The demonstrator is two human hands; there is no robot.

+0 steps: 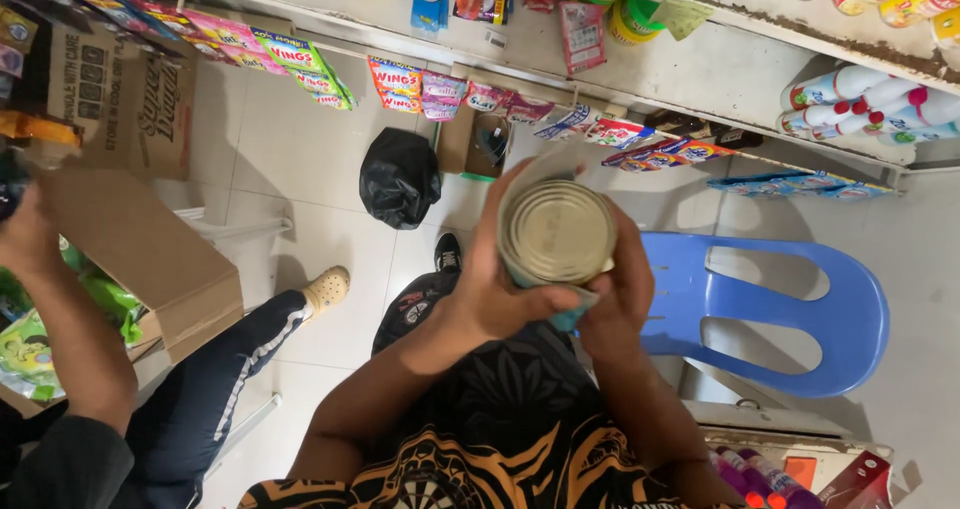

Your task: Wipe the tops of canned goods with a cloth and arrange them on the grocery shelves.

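Metal can [557, 234], round, end-on to the camera, ribbed lid up; a strip of teal label shows below its rim. Left hand [497, 274] wraps its left side, fingers curled over the top edge, thumb low. Right hand [618, 294] closes on the right side, fingers around the wall, so both hands are shut tight on the can, which is held in mid-air at chest height, touching nothing else.

Just right of the hands: blue plastic chair [790, 314], its seat edge near the right wrist, well apart from the can itself. Below the hands: patterned black-and-orange shirt, one black shoe [448, 252] on pale floor tiles [270, 144].

Open floor lies beyond the can, between shoe and shelf base; a black plastic bag [400, 177] sits there. Hanging sachet strips [300, 64] run along the shelf edge [700, 74] above it.

Far left: another person's hand [25, 234] on a cardboard box [140, 254], their dark trouser leg and cream clog [326, 289] stretched toward the middle, narrowing the floor on that side. Bottom right corner: box of purple-capped bottles [760, 474].
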